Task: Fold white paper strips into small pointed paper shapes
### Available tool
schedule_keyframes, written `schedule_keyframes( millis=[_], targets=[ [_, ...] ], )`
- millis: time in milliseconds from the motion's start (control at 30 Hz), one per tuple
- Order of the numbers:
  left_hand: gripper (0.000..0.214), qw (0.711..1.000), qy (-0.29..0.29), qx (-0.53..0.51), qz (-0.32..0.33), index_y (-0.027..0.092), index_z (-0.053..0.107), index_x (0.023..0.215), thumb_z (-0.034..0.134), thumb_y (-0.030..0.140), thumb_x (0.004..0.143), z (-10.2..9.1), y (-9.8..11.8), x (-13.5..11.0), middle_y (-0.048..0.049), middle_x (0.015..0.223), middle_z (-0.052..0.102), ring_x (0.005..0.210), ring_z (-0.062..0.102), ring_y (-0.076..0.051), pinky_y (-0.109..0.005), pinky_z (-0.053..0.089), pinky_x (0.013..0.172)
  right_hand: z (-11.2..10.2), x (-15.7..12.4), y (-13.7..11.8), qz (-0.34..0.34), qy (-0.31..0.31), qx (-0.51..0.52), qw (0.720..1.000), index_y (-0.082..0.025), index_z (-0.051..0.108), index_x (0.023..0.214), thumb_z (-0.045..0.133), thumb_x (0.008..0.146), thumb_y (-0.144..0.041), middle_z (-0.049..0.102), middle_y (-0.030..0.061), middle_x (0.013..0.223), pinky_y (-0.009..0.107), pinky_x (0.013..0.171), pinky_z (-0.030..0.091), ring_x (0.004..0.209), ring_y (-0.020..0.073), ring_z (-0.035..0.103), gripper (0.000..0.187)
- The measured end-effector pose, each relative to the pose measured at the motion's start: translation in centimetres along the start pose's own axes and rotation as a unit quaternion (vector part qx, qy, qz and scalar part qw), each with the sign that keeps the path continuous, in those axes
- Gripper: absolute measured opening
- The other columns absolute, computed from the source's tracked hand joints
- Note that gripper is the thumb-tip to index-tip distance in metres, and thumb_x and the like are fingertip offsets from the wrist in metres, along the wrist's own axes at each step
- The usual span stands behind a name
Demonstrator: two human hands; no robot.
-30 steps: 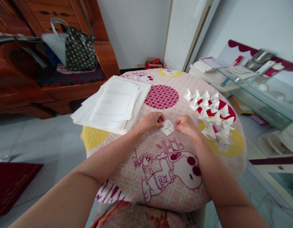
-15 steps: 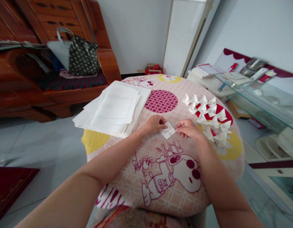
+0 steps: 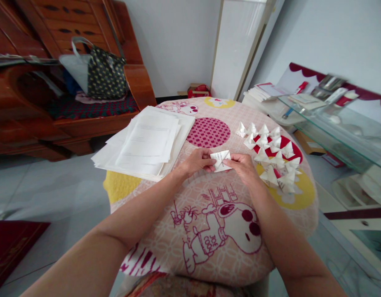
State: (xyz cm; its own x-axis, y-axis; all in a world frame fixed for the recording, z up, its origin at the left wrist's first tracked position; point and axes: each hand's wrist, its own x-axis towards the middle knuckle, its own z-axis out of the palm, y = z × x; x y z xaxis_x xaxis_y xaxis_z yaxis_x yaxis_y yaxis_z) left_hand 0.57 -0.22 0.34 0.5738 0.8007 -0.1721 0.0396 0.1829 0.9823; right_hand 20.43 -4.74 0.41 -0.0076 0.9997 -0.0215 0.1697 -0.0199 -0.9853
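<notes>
A small folded white paper piece point(image 3: 220, 159) is held just above the round table, pinched from both sides. My left hand point(image 3: 196, 161) grips its left edge with closed fingers. My right hand point(image 3: 243, 165) grips its right edge, fingers also closed. The table wears a pink cartoon-dog cloth point(image 3: 215, 231). To the right of my right hand lie several finished folded paper shapes point(image 3: 271, 150) in a loose cluster. A stack of white paper sheets point(image 3: 147, 142) lies left of my left hand.
A wooden bench point(image 3: 69, 111) with a patterned handbag point(image 3: 104, 70) stands at the back left. A glass shelf point(image 3: 339, 123) with bottles and papers runs along the right. A white door point(image 3: 236, 45) is behind the table. Grey tiled floor lies to the left.
The paper piece lay flat on the cloth under my fingers; now both hands have lifted it slightly and hold it tilted up, showing its folded creases.
</notes>
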Motion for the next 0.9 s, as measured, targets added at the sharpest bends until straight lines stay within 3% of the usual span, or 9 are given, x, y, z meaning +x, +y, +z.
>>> schedule_keyframes(
  millis=[433,567,733,900],
  targets=[
    [0.012,0.999,-0.004,0.020,0.037,0.012,0.059,0.085,0.070,0.010,0.087,-0.2,0.0,-0.5,-0.0004,0.064,0.070,0.052,0.064,-0.008,-0.019,0.053,0.056,-0.1,-0.2,-0.2,0.001,-0.027,0.005,1.000,-0.018,0.077,0.072,0.079,0.069,-0.046,0.073,0.0052,0.073,0.031,0.061,0.055,0.070,0.0196,0.066,0.028],
    [0.017,0.998,-0.008,0.013,0.060,0.012,0.061,0.087,0.073,0.023,0.090,-0.3,0.2,-0.7,-0.0011,0.065,0.069,0.055,0.065,-0.009,-0.019,0.053,0.057,-0.1,-0.3,-0.4,0.001,-0.026,0.021,0.999,-0.018,0.077,0.070,0.079,0.068,-0.044,0.073,0.0050,0.072,0.031,0.059,0.055,0.068,0.0189,0.065,0.026],
    [0.037,0.996,-0.019,0.003,0.082,0.012,0.061,0.084,0.065,0.047,0.097,-0.5,0.4,-0.9,-0.0037,0.065,0.069,0.055,0.065,-0.010,-0.021,0.054,0.056,-0.1,-0.5,-1.1,0.017,-0.034,0.047,0.998,-0.017,0.078,0.073,0.081,0.066,-0.043,0.074,0.0061,0.072,0.031,0.058,0.055,0.067,0.0186,0.065,0.027],
    [0.045,0.997,-0.017,0.002,0.078,0.012,0.061,0.082,0.060,0.055,0.098,-0.5,0.4,-0.9,-0.0034,0.062,0.067,0.053,0.063,-0.010,-0.019,0.050,0.051,0.0,-0.6,-1.1,0.042,-0.057,0.108,0.992,-0.016,0.079,0.077,0.086,0.063,-0.042,0.076,0.0080,0.075,0.029,0.055,0.056,0.066,0.0179,0.066,0.031]
  ],
)
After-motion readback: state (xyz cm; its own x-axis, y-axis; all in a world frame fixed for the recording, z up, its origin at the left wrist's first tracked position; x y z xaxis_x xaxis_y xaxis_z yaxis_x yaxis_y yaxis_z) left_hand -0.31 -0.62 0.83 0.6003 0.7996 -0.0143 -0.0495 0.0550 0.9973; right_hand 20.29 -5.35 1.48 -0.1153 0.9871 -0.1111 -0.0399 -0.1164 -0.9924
